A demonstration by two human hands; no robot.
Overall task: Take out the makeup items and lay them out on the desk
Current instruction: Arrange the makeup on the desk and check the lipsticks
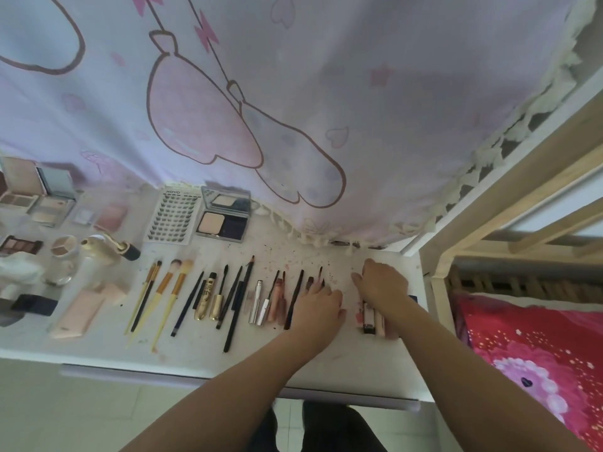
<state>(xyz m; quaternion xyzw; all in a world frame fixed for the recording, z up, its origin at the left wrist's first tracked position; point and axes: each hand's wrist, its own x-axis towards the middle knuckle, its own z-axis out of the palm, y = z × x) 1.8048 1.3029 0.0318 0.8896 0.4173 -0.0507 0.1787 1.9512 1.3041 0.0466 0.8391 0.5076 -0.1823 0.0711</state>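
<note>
desk (342, 363): smooth white, stained | curtain (326, 93): printed cloth | mascara tubes (208, 305): glossy gold | frame (509, 197): wood

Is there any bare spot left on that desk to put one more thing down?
Yes: the front strip of the desk, below the row of brushes, is bare. A stained patch also lies behind the row, right of the powder compact. The left end, around the gold-capped bottle, is crowded.
</note>
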